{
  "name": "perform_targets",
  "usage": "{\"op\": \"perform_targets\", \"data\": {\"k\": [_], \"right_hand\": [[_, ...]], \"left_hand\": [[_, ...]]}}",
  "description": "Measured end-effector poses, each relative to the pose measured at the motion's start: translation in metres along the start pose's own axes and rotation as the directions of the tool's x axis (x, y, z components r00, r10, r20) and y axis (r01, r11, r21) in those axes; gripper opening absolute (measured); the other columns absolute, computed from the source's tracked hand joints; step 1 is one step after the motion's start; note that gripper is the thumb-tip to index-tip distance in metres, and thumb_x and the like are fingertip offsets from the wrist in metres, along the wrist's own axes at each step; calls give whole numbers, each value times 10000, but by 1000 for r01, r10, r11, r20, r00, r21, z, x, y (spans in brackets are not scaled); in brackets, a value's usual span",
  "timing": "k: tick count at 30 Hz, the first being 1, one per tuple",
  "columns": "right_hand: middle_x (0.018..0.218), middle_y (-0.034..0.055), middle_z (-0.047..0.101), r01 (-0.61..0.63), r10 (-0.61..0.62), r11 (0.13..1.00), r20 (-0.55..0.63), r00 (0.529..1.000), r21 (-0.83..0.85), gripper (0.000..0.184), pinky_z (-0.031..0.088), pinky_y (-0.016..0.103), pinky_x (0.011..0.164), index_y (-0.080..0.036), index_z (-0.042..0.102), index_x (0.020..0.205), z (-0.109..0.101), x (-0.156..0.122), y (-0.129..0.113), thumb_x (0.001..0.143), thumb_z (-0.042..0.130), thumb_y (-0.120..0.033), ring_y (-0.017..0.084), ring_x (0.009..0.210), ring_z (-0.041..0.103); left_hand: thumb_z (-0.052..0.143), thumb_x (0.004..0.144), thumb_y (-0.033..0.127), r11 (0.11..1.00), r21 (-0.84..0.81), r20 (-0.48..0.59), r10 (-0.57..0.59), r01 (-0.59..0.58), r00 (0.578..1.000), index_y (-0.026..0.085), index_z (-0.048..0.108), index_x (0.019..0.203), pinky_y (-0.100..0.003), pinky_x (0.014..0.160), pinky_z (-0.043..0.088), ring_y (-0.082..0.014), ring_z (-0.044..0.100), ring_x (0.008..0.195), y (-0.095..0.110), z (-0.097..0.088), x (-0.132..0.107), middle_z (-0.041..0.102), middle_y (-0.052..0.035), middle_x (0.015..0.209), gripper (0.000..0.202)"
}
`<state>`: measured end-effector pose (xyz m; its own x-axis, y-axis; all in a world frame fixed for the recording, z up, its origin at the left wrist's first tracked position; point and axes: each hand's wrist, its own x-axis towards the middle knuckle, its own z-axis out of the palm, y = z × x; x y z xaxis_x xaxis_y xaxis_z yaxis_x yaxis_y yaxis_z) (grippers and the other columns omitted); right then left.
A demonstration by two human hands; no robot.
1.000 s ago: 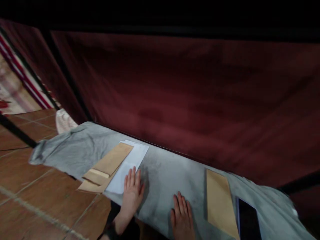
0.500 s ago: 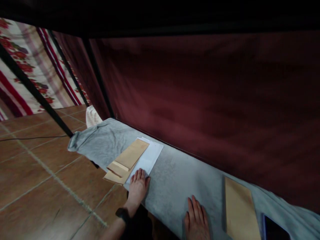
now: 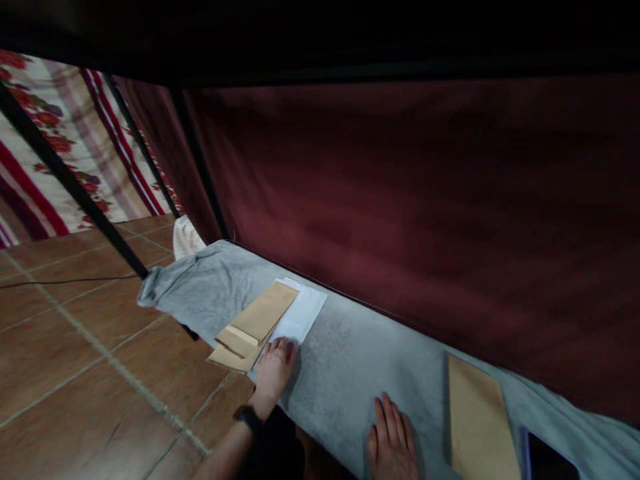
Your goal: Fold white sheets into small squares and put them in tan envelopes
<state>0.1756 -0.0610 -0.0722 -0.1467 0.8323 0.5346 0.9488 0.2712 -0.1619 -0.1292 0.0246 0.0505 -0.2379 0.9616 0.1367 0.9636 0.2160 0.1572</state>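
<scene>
My left hand point(image 3: 274, 368), with a dark band on its wrist, rests on the near end of the white paper sheets point(image 3: 301, 313). Its fingers are bent and drawn in with the thumb at the sheets' near edge; the exact pinch is hard to see. Just left of it, brown envelopes point(image 3: 260, 313) overlap the sheets, one showing a pale strip near its flap. My right hand point(image 3: 393, 440) lies flat and open on the grey cloth point(image 3: 345, 360), holding nothing. To its right is another brown envelope point(image 3: 480, 417).
A dark phone point(image 3: 547, 459) lies at the lower right. The cloth-covered surface runs along a dark red curtain point(image 3: 350, 200). Black metal posts point(image 3: 75, 187) stand at the left, above a tiled floor point(image 3: 100, 387). A dark panel point(image 3: 320, 40) spans overhead.
My left hand has gone from lying flat with fingers stretched out to bent fingers, and has drawn slightly back toward me. My right hand stays in place.
</scene>
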Motion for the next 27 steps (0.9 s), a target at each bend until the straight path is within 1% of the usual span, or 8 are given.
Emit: {"op": "perform_targets", "data": {"k": [3, 7, 10, 12, 15, 17, 21, 27], "right_hand": [[1420, 132, 588, 18, -18, 1000, -26, 999, 3, 489, 389, 526, 1095, -205, 547, 1408, 3, -2, 3, 954, 393, -296, 306, 1271, 569], [1411, 131, 594, -30, 30, 998, -6, 1000, 58, 462, 418, 521, 1076, -201, 598, 1349, 4, 2, 3, 946, 389, -288, 313, 1256, 579], [1380, 112, 621, -117, 99, 964, 87, 991, 238, 433, 482, 471, 1029, -219, 653, 1280, 0, 28, -11, 938, 395, -291, 301, 1233, 596], [1331, 103, 654, -231, 152, 869, 209, 966, 437, 439, 494, 421, 1040, -220, 660, 1273, -2, 60, -31, 918, 406, -266, 271, 1215, 612], [1203, 110, 711, -537, 266, 557, 476, 838, 633, 407, 553, 369, 955, -193, 695, 1184, 0, 118, -72, 859, 457, -251, 252, 1100, 675], [1107, 105, 731, -798, 297, 216, 741, 603, 563, 361, 605, 343, 776, -187, 692, 1127, 8, 154, -100, 822, 508, -240, 239, 931, 717], [839, 47, 731, -867, 268, 111, 826, 496, 485, 243, 570, 272, 562, -204, 667, 1010, 31, 200, -141, 815, 522, -207, 168, 640, 681], [592, -40, 625, -885, 235, 99, 854, 465, 455, 82, 406, 178, 414, -215, 605, 732, 58, 222, -162, 802, 564, -225, 83, 412, 500]], "left_hand": [[417, 1001, 273, 997, 78, -7, 16, -15, 1000, 202, 667, 1191, -406, 979, 446, -292, 576, 1203, -2, 7, -3, 633, -107, 1337, 322], [380, 1009, 248, 988, 143, 60, 54, -62, 997, 155, 676, 1166, -430, 958, 453, -302, 590, 1165, -1, 9, -4, 636, -149, 1297, 347], [400, 993, 220, 985, 147, 116, 72, -88, 991, 104, 662, 1179, -402, 890, 485, -299, 615, 1115, 3, 5, -2, 639, -178, 1240, 342], [417, 982, 202, 986, 142, 142, 69, -89, 987, 105, 661, 1172, -389, 863, 495, -294, 623, 1096, 4, 2, 0, 646, -169, 1209, 324], [426, 990, 217, 989, 121, 122, 65, -80, 990, 124, 659, 1168, -390, 890, 489, -285, 619, 1109, 2, 0, 3, 657, -150, 1200, 307], [437, 995, 233, 992, 98, 91, 70, -78, 993, 136, 651, 1181, -387, 917, 479, -277, 612, 1130, -2, 0, 3, 662, -143, 1205, 299], [504, 963, 223, 993, 77, 57, 86, -91, 995, 139, 649, 1161, -405, 921, 466, -291, 604, 1130, -5, 4, 3, 664, -138, 1203, 259], [527, 973, 313, 997, -2, 7, 78, -78, 997, 164, 642, 1177, -403, 907, 468, -289, 597, 1143, -12, 11, 5, 651, -126, 1229, 278]]}}
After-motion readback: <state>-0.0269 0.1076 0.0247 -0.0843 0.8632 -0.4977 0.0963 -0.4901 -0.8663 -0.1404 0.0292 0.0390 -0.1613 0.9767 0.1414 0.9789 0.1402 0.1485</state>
